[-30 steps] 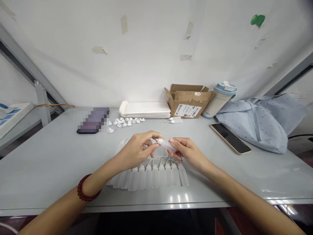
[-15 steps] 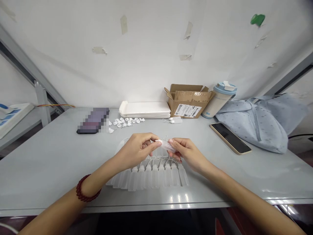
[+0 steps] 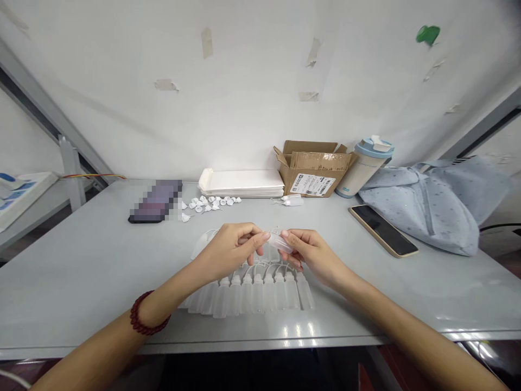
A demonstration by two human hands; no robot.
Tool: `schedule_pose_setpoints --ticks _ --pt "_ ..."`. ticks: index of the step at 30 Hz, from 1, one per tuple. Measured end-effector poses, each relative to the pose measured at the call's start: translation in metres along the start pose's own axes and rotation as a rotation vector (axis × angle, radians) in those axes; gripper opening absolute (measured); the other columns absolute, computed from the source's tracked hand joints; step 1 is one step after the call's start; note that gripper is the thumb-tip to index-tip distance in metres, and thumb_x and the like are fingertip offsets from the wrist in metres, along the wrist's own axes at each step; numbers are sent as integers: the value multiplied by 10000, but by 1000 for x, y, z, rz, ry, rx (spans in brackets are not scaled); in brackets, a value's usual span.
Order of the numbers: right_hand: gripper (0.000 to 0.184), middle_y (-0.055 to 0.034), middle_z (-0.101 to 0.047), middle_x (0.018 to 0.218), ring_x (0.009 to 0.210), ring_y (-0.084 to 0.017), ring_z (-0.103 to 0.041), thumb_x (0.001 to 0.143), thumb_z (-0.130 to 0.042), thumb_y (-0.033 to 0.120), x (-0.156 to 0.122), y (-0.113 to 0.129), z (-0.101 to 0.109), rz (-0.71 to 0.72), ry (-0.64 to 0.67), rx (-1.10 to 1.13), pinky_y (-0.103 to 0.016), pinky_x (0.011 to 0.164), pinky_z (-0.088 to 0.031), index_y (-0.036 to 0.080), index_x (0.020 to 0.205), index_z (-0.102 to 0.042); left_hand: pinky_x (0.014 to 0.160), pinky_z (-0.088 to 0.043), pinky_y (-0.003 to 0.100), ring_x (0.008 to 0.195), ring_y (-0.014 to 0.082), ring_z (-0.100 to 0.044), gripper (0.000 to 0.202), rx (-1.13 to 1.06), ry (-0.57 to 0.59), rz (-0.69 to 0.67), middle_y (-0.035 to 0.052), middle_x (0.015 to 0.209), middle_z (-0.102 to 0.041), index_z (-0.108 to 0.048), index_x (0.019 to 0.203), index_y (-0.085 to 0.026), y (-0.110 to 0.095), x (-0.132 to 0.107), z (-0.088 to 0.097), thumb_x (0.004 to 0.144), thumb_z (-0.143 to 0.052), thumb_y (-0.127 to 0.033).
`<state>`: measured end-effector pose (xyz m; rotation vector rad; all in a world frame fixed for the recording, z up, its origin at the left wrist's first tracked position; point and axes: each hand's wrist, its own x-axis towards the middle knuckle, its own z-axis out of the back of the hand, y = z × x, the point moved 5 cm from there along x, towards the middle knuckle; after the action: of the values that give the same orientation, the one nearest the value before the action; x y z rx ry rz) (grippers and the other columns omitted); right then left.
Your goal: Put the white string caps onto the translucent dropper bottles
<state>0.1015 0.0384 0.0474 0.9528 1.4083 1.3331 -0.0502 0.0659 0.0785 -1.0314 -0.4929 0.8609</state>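
My right hand [image 3: 303, 247] is closed around the body of a small translucent squeeze bottle [image 3: 280, 243], which lies tilted above the table. At the bottle's left end, the thumb and fingers of my left hand [image 3: 244, 241] pinch its cap, mostly hidden by the fingertips. Below both hands, a row of similar bottles [image 3: 257, 296] lies side by side, with white caps and thin looped tethers. More bottles [image 3: 198, 244] lie behind that row, partly covered by my left hand.
Loose white caps [image 3: 209, 205] are scattered beyond my hands, near white trays [image 3: 244, 182]. Two small bottles [image 3: 293, 201] lie before a cardboard box [image 3: 311, 168]. A tumbler [image 3: 362, 168], a phone [image 3: 382, 231] and a fabric bag [image 3: 423, 206] are on the right; a pixelated dark device [image 3: 154, 201] is left.
My left fingers have shifted slightly and now cover the white cap that showed between them before. The right hand and its bottle have barely moved.
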Motion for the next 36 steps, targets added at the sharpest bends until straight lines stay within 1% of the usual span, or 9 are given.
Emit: schedule_pose_setpoints --ticks 2,5,10,15,17,20,22,31,36 --pt "443 53 -399 455 394 -68 -322 844 -505 535 0 -1 0 -7 -2 14 -228 429 -268 156 619 -547 440 -389 195 517 118 -574 321 18 7 -4 0 613 -611 -630 793 -162 1 0 0 881 -477 -430" --pt "440 44 -428 480 396 -63 -323 839 -512 532 0 -2 1 -8 -6 28 -226 430 -268 152 622 -550 446 -401 202 515 127 -567 275 58 8 -53 -23 552 -564 -642 976 -179 0 -1 1 871 -507 -394" --pt "446 47 -424 478 387 -58 -323 857 -494 521 1 -3 1 -3 9 35 -223 425 -261 148 618 -546 494 -448 218 570 123 -594 270 63 -8 -122 17 770 -650 -633 1080 -199 -1 -1 3 872 -506 -315" --pt "443 45 -430 482 392 -61 -323 869 -482 512 1 -1 0 16 11 21 -226 427 -268 152 617 -539 482 -429 211 561 146 -606 409 52 -3 -20 -31 555 -582 -586 1200 -201 -2 -3 5 843 -565 -398" --pt "438 47 -426 474 393 -63 -325 874 -478 504 1 0 1 20 8 14 -226 431 -272 155 615 -532 452 -402 199 539 137 -589 383 40 -41 8 -34 537 -567 -611 1144 -191 -2 -2 6 856 -537 -433" --pt "436 52 -409 454 389 -65 -327 880 -473 497 0 0 1 19 1 10 -226 434 -274 156 613 -531 421 -363 187 461 101 -518 305 14 -53 36 -29 509 -550 -658 844 -157 0 0 5 873 -507 -421" --pt "441 52 -408 453 385 -63 -324 879 -473 499 -1 1 1 16 -1 10 -224 430 -272 153 614 -538 435 -382 189 441 89 -501 315 -41 -47 54 -24 509 -561 -634 731 -148 4 2 3 868 -518 -407" --pt "416 39 -459 503 403 -60 -371 835 -543 509 0 2 4 19 -61 90 -211 416 -322 145 635 -562 612 -491 248 557 107 -585 257 -224 -199 66 2 686 -663 -709 901 -169 10 5 15 798 -647 -396" --pt "363 1 -576 649 453 -60 -457 815 -590 490 1 1 11 33 -141 182 -220 466 -396 143 709 -585 753 -520 283 791 149 -649 315 -365 -296 36 65 1002 -697 -684 1048 -174 12 5 28 778 -685 -336"
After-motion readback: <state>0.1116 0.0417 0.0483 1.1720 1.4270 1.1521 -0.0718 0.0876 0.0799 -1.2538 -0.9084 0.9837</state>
